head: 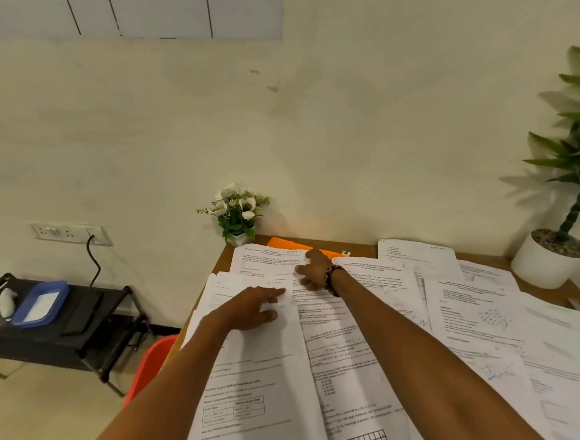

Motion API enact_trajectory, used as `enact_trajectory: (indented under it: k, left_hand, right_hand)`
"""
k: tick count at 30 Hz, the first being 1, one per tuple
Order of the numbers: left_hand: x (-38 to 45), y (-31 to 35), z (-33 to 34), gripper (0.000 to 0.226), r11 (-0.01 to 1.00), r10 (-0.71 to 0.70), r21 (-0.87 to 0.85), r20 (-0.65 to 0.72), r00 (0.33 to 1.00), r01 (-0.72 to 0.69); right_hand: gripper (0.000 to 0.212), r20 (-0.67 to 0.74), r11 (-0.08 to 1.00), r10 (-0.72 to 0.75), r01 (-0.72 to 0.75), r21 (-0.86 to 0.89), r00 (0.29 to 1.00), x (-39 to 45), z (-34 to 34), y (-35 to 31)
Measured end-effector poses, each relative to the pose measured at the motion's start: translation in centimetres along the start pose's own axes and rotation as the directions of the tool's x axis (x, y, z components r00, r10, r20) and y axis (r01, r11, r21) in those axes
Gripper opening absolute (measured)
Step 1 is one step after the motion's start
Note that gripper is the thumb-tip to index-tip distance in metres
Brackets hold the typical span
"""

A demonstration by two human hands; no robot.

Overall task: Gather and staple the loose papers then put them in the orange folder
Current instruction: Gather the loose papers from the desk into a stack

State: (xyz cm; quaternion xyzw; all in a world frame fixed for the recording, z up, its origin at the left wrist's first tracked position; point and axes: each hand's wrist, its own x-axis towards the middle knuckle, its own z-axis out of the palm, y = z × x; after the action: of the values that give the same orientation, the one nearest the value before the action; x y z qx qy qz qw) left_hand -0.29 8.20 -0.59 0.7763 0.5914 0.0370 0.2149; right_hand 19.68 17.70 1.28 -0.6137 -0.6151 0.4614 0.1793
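Papers strewn on desk | left hand flat | right hand flat

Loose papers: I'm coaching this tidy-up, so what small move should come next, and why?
Probably slide the far sheet under the right hand toward the left hand: the papers still lie scattered, covering most of the orange folder.

- Two bare forearms enter from the bottom edge, with no sleeves showing on either.
- The left hand is bare, with no ring, watch or band on the wrist.
- The right hand is bare as well.
- A dark beaded bracelet circles the right wrist, its round beads sitting close together in what looks like a doubled loop.
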Motion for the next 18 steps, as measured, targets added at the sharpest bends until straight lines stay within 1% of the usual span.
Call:
enact_trajectory:
  k: [2, 3, 5, 6, 8, 9, 10, 11, 12, 14, 15, 16, 17, 18]
  left_hand:
    - [0.1, -0.1, 0.2, 0.062, 1.000, -0.007, -0.017, 0.005, 1.000, 0.007]
    - [0.2, -0.1, 0.3, 0.063, 1.000, -0.006, -0.025, 0.009, 1.000, 0.006]
    - [0.2, -0.1, 0.2, 0.064, 1.000, -0.004, -0.029, 0.017, 1.000, 0.004]
    - [0.3, -0.2, 0.2, 0.064, 1.000, -0.005, -0.028, 0.023, 1.000, 0.005]
    - [0.4, -0.2, 0.0, 0.063, 1.000, 0.001, -0.021, 0.034, 0.999, 0.000]
    - [0.5, -0.2, 0.0, 0.063, 1.000, 0.006, -0.019, 0.033, 0.999, -0.005]
    - [0.5, -0.1, 0.0, 0.063, 1.000, 0.008, -0.018, 0.035, 0.999, -0.008]
    - [0.6, -0.1, -0.1, 0.063, 1.000, 0.010, -0.019, 0.037, 0.999, -0.009]
    - [0.6, -0.1, -0.1, 0.063, 1.000, 0.008, -0.019, 0.039, 0.999, -0.007]
    - [0.6, -0.2, -0.1, 0.062, 1.000, 0.001, -0.016, 0.037, 0.999, -0.001]
    - [0.6, -0.3, 0.0, 0.062, 1.000, 0.001, -0.014, 0.037, 0.999, -0.001]
    - [0.6, -0.3, 0.0, 0.062, 1.000, 0.001, -0.014, 0.038, 0.999, 0.000]
    - [0.5, -0.3, 0.0, 0.062, 1.000, 0.000, -0.018, 0.040, 0.999, 0.001]
    - [0.5, -0.4, 0.1, 0.062, 1.000, -0.002, -0.023, 0.038, 0.999, 0.003]
  right_hand:
    - [0.066, 0.017, 0.984, 0.039, -0.041, 0.175, 0.999, 0.6, 0.3, -1.0]
    - [0.066, -0.001, 0.967, 0.044, -0.043, 0.251, 0.999, 0.9, 0.5, -1.3]
    - [0.059, -0.015, 0.934, 0.104, -0.093, 0.346, 0.994, 1.4, 0.7, -1.7]
    - [0.054, -0.026, 0.922, 0.145, -0.126, 0.366, 0.989, 1.3, 0.8, -1.9]
    - [0.040, -0.075, 0.923, 0.179, -0.141, 0.359, 0.981, 1.3, 1.0, -2.1]
    - [0.065, -0.127, 0.937, 0.190, -0.141, 0.320, 0.973, 1.9, 1.1, -1.8]
    - [0.035, -0.137, 0.945, 0.193, -0.146, 0.294, 0.972, 2.1, 1.2, -1.5]
    - [0.030, -0.117, 0.940, 0.184, -0.139, 0.313, 0.976, 2.4, 1.2, -1.4]
    - [0.020, -0.102, 0.912, 0.234, -0.182, 0.368, 0.967, 2.9, 1.3, -1.3]
    - [0.006, -0.079, 0.874, 0.250, -0.190, 0.447, 0.965, 2.9, 0.9, -1.5]
    - [0.006, -0.065, 0.863, 0.262, -0.204, 0.463, 0.963, 2.5, 0.6, -1.9]
    - [0.011, -0.070, 0.878, 0.264, -0.210, 0.431, 0.962, 2.8, 0.4, -1.7]
    - [0.016, -0.034, 0.862, 0.278, -0.234, 0.449, 0.960, 2.8, 0.2, -1.6]
    - [0.019, -0.024, 0.872, 0.288, -0.251, 0.421, 0.957, 3.1, 0.1, -1.4]
